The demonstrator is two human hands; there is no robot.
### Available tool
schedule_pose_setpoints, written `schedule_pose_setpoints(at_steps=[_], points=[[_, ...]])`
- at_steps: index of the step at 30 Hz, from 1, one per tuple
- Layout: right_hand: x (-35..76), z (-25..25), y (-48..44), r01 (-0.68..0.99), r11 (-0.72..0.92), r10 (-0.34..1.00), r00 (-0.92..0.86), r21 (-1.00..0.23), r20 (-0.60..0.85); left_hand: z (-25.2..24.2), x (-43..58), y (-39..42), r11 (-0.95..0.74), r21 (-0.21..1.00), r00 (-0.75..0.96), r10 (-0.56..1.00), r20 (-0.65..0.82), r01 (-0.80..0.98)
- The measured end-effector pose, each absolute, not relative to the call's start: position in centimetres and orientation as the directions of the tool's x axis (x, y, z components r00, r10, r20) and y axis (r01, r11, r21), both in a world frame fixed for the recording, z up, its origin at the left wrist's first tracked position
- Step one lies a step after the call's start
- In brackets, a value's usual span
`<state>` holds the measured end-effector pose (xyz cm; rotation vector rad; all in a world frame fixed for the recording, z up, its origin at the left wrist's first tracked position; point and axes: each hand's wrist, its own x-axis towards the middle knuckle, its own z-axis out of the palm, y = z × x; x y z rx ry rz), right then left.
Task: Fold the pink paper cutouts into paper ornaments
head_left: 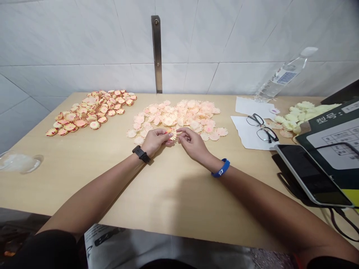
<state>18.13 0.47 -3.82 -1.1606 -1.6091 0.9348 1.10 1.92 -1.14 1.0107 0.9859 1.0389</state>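
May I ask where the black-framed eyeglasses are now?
Head view, right side: the black-framed eyeglasses lie on white paper, just left of pale yellow flower cutouts.

Thin, matt paper in the flower cut-outs (179,116) at the centre of the frame, with finely snipped, slightly rough edges. Same matt paper in the single flower cut-out (171,135) just below them, and in the curled paper flowers (92,112) at upper left. Smooth, pale wood-look laminate on the counter (174,194). Glossy white ceramic tiles (84,37) along the top of the frame. Brushed metal on the upright strip (157,52). Clear, shiny plastic in the water bottle (283,76) at upper right. Plain matt paper in the white sheets (241,130) below it. Glossy glass and smooth silver metal on the tablet (311,175) at lower right.
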Motion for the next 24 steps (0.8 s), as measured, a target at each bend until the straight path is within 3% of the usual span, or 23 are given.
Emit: schedule_pose_setpoints(at_steps=[6,11,20,24], points=[[17.9,-3.3,-0.1,0.226,0.312,0.950,-0.082,-0.923,0.301,-1.0,1.2,1.7,0.156,0.978,0.204,0.971,-0.126,-0.138],[17.9,-3.0,-0.4,0.267,0.355,0.935,-0.084,-0.896,0.345,-0.8,1.3,1.6,0.066,0.997,0.127,0.989,-0.072,0.050],[18.2,-2.9,0.0,0.068,0.151,0.961,-0.244,-0.986,0.131,-1.1,1.5,0.8,-0.181,0.929,0.196,0.973,0.122,0.323],[18.7,-3.2,0.7,0.021,0.107,0.947,-0.306,-0.994,0.095,-0.9,1.3,0.9,-0.171,0.951,0.260,0.960,0.102,0.256]])
